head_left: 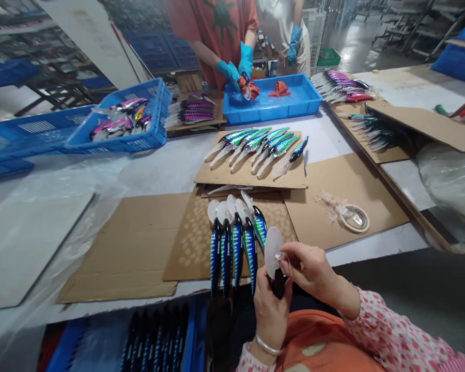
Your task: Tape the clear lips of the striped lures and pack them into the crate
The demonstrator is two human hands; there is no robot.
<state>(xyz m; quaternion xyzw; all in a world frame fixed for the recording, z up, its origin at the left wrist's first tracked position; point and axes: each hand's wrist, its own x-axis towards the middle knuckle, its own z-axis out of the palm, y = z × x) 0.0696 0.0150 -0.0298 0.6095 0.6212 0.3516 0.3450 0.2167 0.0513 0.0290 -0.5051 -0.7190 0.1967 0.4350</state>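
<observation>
My left hand [270, 310] is wrapped round the dark body of a fishing lure [273, 250], its clear rounded lip pointing up. The fingertips of my right hand [310, 266] pinch a small whitish scrap against that lip; it looks like clear film or tape, too small to be sure. Just left of my hands, several blue-and-black striped lures [237, 243] lie side by side on cardboard, lips away from me. Beyond them, more blue-green lures [256, 144] rest on a stack of cardboard sheets [217, 177].
A tape roll [354, 218] with crumpled film lies at right. Across the table, a person in blue gloves [232, 70] wipes something over a blue tray [271, 109]. Blue baskets [155, 124] stand at left; a crate [194, 330] of lures is below the table edge. Cardboard [120, 243] covers the front.
</observation>
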